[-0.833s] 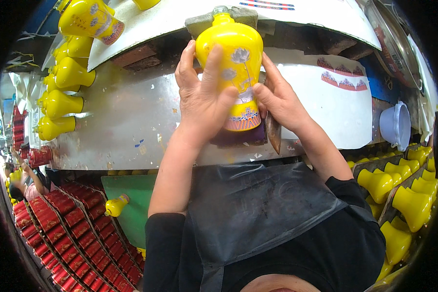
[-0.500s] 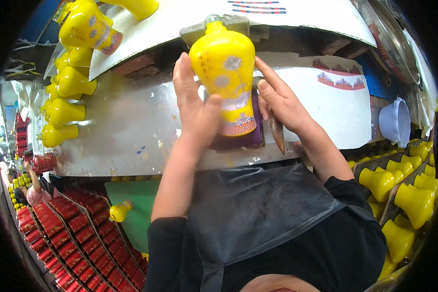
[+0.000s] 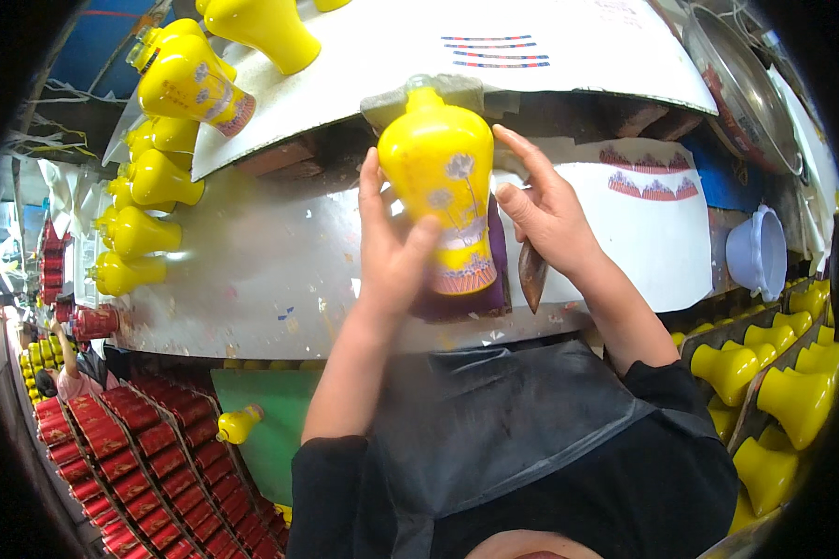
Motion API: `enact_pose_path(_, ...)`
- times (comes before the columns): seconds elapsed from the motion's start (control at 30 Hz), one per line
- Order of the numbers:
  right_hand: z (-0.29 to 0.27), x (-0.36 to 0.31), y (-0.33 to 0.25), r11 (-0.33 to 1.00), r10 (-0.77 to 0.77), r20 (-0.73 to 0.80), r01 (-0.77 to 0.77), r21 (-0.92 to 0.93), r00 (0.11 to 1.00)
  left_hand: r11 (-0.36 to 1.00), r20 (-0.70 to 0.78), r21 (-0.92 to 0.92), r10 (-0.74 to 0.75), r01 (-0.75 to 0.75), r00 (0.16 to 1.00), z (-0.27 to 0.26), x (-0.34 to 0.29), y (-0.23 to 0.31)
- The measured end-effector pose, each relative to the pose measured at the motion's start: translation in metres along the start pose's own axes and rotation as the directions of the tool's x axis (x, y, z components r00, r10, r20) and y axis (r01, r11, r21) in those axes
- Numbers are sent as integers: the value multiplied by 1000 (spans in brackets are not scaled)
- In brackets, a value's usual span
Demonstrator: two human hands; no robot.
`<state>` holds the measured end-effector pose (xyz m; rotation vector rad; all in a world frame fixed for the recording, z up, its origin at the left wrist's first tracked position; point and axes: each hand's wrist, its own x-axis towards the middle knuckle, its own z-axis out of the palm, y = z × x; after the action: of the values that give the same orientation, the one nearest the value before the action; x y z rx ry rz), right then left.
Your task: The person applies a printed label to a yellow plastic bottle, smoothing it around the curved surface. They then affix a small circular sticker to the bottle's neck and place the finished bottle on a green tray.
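Note:
A glossy yellow vase-shaped bottle (image 3: 435,154) lies neck-away in front of me, with a clear glass mouth, a grey-violet flower pattern and a patterned band at its base. My left hand (image 3: 389,256) holds its left side, thumb across the lower front. My right hand (image 3: 552,219) is at its right side, fingertips near the shoulder. Under that palm a brown tapered tool (image 3: 532,277) sticks out toward me, its upper part hidden by the hand. Beneath the bottle is a purple pad (image 3: 496,289). A grey block (image 3: 379,110) sits behind its neck.
The metal worktop (image 3: 242,289) carries a white sheet (image 3: 662,242) with patterned strips (image 3: 653,186). More strips (image 3: 496,60) lie on the raised white board (image 3: 587,65). Yellow bottles (image 3: 140,231) line the left. A lavender basin (image 3: 757,252) stands right; red boxes (image 3: 121,438) are stacked lower left.
The whole scene sits lower in the view. The bottle seems slightly turned, with the writing on its left no longer showing clearly. Both hands remain around it.

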<state>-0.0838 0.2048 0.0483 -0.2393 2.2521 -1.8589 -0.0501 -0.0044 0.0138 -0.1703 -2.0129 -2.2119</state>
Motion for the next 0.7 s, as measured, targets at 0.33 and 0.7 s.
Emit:
enact_pose_path(0.33, 6, 24, -39, 869, -248, -26, 210, -448, 968, 969, -76, 245, -12, 31, 997, 4, 5, 2)
enact_pose_path(0.7, 8, 30, -45, 944, -129, -16, 118, -308, 991, 773, 2, 577, 321, -263, 947, -2, 6, -9)
